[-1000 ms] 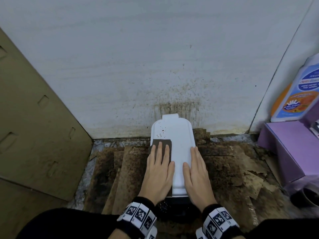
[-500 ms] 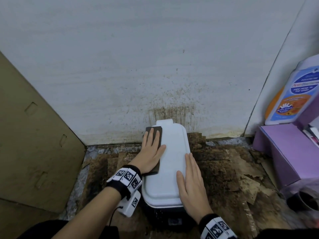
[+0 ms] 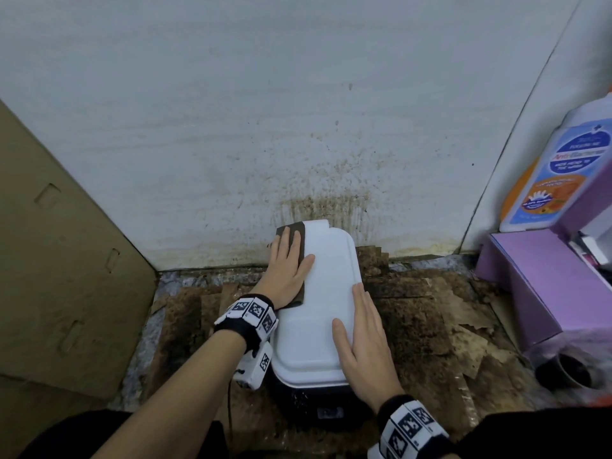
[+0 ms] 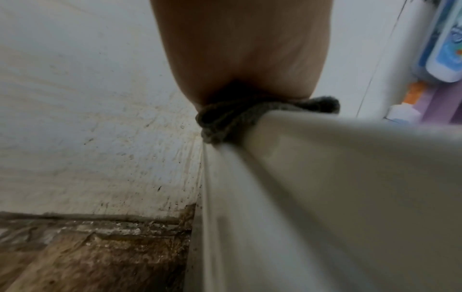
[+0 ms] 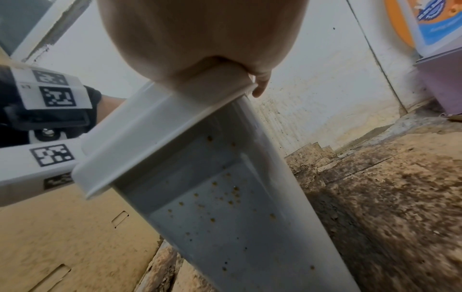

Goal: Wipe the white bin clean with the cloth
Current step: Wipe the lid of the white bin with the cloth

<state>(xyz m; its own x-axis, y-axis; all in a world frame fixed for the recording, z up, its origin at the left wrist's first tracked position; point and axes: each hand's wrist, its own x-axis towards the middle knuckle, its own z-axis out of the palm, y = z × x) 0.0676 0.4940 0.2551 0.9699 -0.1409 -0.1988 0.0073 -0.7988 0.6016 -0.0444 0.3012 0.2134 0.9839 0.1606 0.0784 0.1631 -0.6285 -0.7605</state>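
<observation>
The white bin (image 3: 326, 303) is standing on the stained floor (image 3: 430, 326), its far end at the spattered wall (image 3: 298, 127). The right hand (image 3: 361, 342) is lying flat with straight fingers along its right edge. The left hand (image 3: 288, 266) is pressing the dark cloth (image 3: 296, 230) flat onto its far left corner.

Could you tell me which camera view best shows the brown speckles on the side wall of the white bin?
The right wrist view: it looks along the white bin's side wall, where brown speckles are scattered below the lid's rim. The head view shows only the bin's lid from above, under both hands. The left wrist view shows a blurred lid edge with no distinct speckles.
</observation>
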